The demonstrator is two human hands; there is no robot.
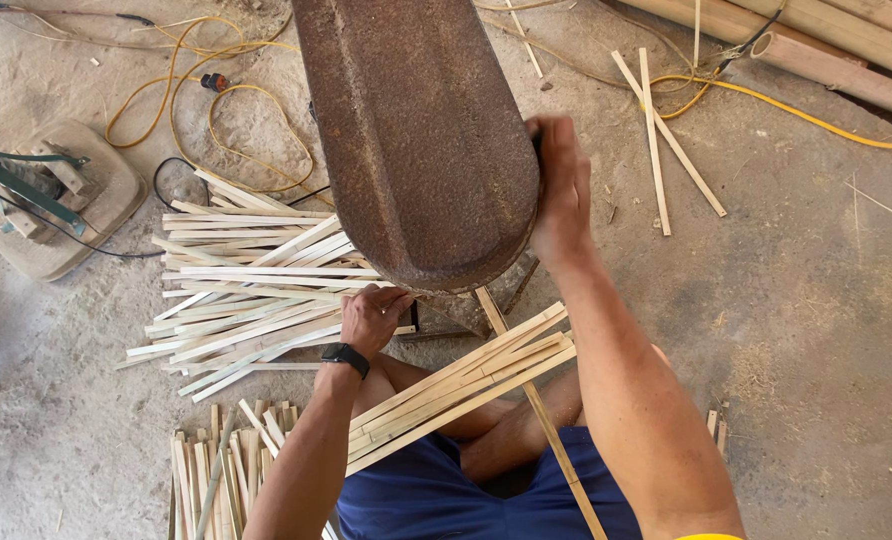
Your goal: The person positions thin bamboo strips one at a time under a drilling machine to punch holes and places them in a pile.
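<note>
A big rusty metal machine guard (416, 130) fills the upper middle. My right hand (563, 190) grips its right edge, fingers curled round the rim. My left hand (371, 315), a black watch on the wrist, is closed just under the guard's lower edge, next to a thin bamboo strip; whether it holds the strip I cannot tell. A bundle of bamboo strips (461, 385) lies slanted across my lap. One long strip (541, 415) runs from under the guard down past my right arm.
A loose heap of cut bamboo strips (236, 290) lies on the dirt floor to the left, and another stack (221, 470) at the lower left. Yellow cables (206, 100) loop behind. Two crossed strips (661, 140) and bamboo poles (816, 40) lie at the upper right.
</note>
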